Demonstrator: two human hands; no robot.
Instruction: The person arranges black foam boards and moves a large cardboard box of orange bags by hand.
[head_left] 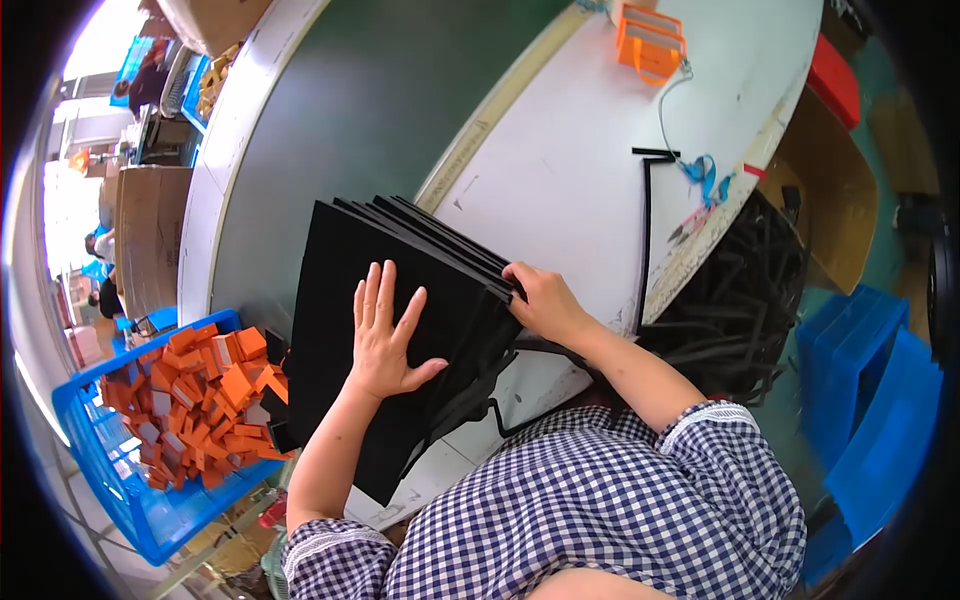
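Observation:
A thick stack of flat black sheets [335, 270] lies aslant in front of me, partly over the grey-green surface and partly over the white table. Its layers fan out along the far edge, and black strips stick out in loops on the near right side. My left hand [385, 340] rests flat on the top sheet, fingers stretched and thumb spread. At the stack's right corner, my right hand [545, 302] has its fingers curled around the edge of the sheets; the fingertips are partly hidden.
A blue crate [135, 520] of small orange boxes [205, 400] stands at left. On the white table [560, 160] are an orange box with a ribbon handle [650, 45], blue-handled scissors [705, 190] on a cord and a black strip [645, 230]. Black strips [720, 310] pile up at right, near blue bins [860, 370].

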